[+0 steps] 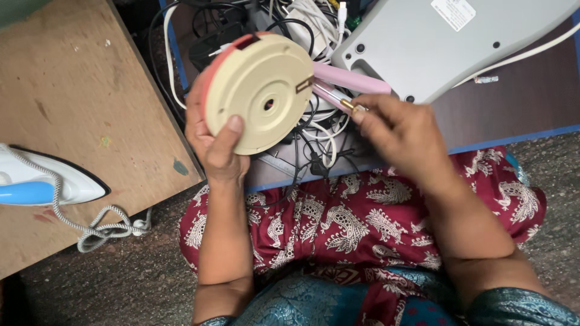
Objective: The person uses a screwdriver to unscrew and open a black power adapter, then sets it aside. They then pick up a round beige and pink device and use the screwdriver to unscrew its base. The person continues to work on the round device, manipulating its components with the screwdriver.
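Two hands in view: left hand [217,142], right hand [402,130]. One cream round disc [260,90], in the left fingers. One pink-handled tool [350,79], at the right fingertips. One grey appliance base [435,42], just beyond the right fingers. One clothes iron [42,181], well left of the left fingers. One cable tangle [302,24], strands uncountable.

The left hand [219,142] holds a round disc-shaped casing [260,90] upright on edge, its flat face toward the camera, above a tangle of cables [314,139]. To its right, the right hand [402,130] holds a slim tool [347,90] whose tip meets the casing's right rim. Behind the right hand lies an upturned appliance base [435,42]. At far left, a clothes iron [45,181] rests on a wooden board [84,90], its coiled cord [103,226] trailing onto the floor [121,284]. Both forearms cross above the person's lap [344,223].
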